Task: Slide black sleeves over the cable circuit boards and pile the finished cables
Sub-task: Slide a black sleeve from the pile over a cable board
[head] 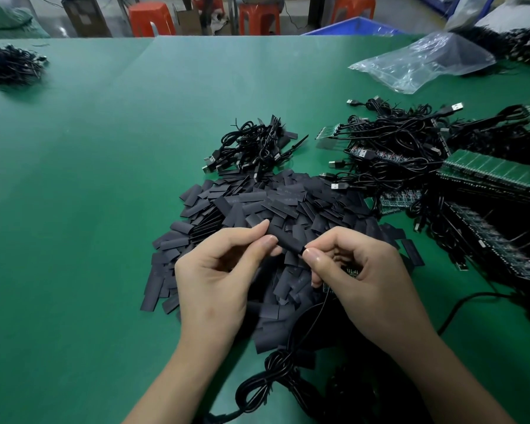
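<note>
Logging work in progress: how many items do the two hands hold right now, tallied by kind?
Flat black sleeve, pinched by fingers of the left hand: 1
Thin black cable with green circuit board, in the right hand: 1
Total: 2

Left hand (pixel 214 283), right hand (pixel 364 280): both bare. Forearms (pixel 178 377) bare along whole visible length. Fingers slim. Fingernails (pixel 311 256) short, rounded, plain, faint gloss.

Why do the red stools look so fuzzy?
In the head view the stools are far away and out of focus; the left hand pinching the sleeve and the right hand holding the cable look sharp; the wide lens bends the table edge.
</note>
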Available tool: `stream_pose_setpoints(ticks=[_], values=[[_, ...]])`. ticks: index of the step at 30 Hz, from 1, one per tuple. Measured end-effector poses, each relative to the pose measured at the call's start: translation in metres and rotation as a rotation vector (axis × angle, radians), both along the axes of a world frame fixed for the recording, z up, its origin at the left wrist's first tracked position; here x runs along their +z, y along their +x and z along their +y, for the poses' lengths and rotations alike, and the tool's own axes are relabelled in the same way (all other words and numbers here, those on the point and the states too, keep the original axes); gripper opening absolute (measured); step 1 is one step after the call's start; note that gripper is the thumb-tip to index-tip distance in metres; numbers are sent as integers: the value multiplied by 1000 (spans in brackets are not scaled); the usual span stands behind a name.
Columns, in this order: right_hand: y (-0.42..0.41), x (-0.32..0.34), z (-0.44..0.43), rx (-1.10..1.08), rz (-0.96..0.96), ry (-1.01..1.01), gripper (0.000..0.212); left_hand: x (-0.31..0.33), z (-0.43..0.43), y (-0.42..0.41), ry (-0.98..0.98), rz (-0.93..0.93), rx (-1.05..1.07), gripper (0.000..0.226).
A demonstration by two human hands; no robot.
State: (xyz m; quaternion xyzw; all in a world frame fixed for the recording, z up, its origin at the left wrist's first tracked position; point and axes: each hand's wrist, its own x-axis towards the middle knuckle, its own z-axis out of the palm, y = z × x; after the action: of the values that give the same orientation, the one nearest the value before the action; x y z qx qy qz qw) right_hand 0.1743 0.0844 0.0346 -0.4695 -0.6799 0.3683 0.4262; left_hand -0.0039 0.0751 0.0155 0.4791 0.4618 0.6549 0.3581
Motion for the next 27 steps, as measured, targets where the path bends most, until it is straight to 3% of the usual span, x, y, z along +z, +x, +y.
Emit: stream_pose_setpoints(ticks=[8,15,19,22,27], values=[[1,-2,1,1,16,-19,17,-1,1,2,15,32,-23,23],[3,5,2,32,370,-254,16,5,0,24,-56,-90,-215,55],[3,12,2,86,557,-402,17,18,2,41,-78,-200,-258,53],[8,19,4,196,691,-456,18,36,7,40,-47,-148,-227,46],[19,24,8,303,916,-521,43,88,33,26,42,-86,-345,45]])
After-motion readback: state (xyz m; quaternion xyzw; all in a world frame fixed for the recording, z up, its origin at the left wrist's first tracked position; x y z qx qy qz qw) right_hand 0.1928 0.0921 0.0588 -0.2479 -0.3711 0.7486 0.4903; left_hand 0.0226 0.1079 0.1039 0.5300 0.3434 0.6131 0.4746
